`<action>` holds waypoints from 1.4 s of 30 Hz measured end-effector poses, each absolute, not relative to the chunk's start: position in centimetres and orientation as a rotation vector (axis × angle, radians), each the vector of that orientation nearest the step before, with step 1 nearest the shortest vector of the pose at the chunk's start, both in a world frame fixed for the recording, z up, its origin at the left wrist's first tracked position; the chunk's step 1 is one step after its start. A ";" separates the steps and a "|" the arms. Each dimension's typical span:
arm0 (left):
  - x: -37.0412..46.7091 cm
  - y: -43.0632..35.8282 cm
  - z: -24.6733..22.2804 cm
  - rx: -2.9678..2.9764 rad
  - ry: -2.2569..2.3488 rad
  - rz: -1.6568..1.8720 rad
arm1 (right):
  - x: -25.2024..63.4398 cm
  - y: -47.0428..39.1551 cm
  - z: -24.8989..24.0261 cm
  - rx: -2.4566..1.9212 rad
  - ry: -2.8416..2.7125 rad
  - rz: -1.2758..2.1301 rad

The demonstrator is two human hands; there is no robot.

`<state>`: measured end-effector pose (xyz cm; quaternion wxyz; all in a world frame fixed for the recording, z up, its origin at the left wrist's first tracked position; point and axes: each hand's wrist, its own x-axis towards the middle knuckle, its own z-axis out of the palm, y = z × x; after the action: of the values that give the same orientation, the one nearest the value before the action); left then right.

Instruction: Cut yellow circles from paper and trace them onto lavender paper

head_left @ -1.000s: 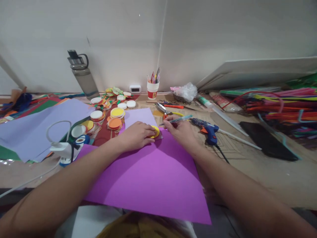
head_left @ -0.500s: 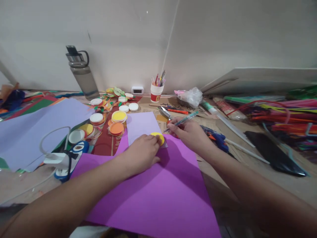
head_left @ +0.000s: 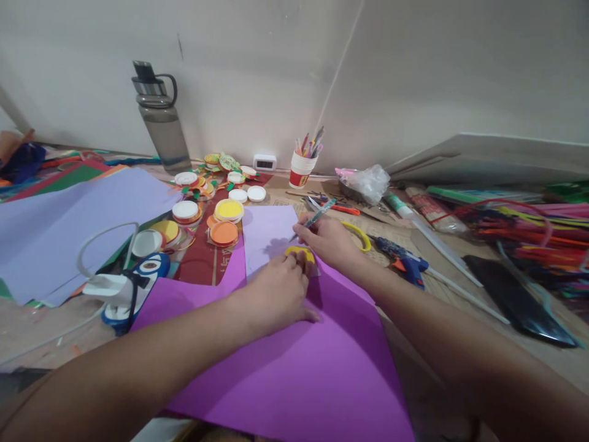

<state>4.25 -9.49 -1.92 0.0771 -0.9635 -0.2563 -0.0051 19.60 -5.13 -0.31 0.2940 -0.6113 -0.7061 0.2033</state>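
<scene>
My left hand, fingers bent and together, presses a yellow disc down on a lilac paper sheet. Part of the disc is hidden under the fingertips. A teal pen is pinched in my right hand, just above and right of the disc. Its tip points down at the lilac sheet by the disc's upper edge; contact is hard to make out. A faint curved line shows on the lilac sheet left of the disc. Under it lies a larger purple sheet.
Round lids, one an orange disc, cluster to the left. A water bottle and a paper cup of pens stand by the wall. A glue gun, yellow tape ring and black pouch lie right; a power strip sits left.
My right hand has moved left, bringing the pen to the upper edge of the disc. My left hand still presses the disc. The camera view has shifted slightly, uncovering the tape ring and glue gun.
</scene>
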 end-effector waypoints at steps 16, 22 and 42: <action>4.2 -9.6 -2.1 -2.894 -0.798 -0.067 | 18.5 -3.8 -0.3 -1.693 -2.073 0.439; 4.2 -9.5 -2.4 -2.907 -0.812 -0.111 | 19.3 -3.7 -0.6 -1.716 -2.045 0.447; 4.2 -9.7 -1.7 -2.881 -0.820 -0.036 | 22.7 -6.1 -1.7 -1.771 -1.849 0.523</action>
<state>4.18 -9.72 -1.71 0.0727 -0.9592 -0.2730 -0.0121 22.66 -6.06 -1.67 0.2612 -0.6543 -0.6829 0.1933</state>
